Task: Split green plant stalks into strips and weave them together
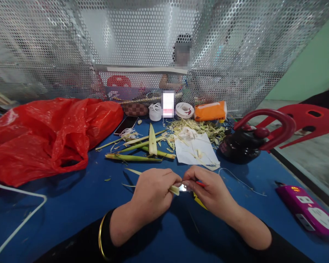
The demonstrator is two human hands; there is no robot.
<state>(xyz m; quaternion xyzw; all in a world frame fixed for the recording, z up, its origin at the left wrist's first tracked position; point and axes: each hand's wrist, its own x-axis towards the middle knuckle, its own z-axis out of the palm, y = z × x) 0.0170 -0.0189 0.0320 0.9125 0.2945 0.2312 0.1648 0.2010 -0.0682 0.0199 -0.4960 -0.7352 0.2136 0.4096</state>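
Red bag (38,135) far L. Green husk pcs (152,142) lie beyond your L hand (153,190), which is closed round a pale stalk (174,190). Stalk's long axis runs roughly L–R, blunt end twd your R hand (215,188) & a bit nearer you; L hand's the closer, gripping it. R hand's pinched narrow w/ slim red item (200,184), fingertips nr L's. Kettle (239,148), then purple pwr strip (308,212), further R.

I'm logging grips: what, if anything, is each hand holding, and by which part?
The left hand holds a pale stalk near its blunt end. The right hand holds a red item; which part cannot be told.
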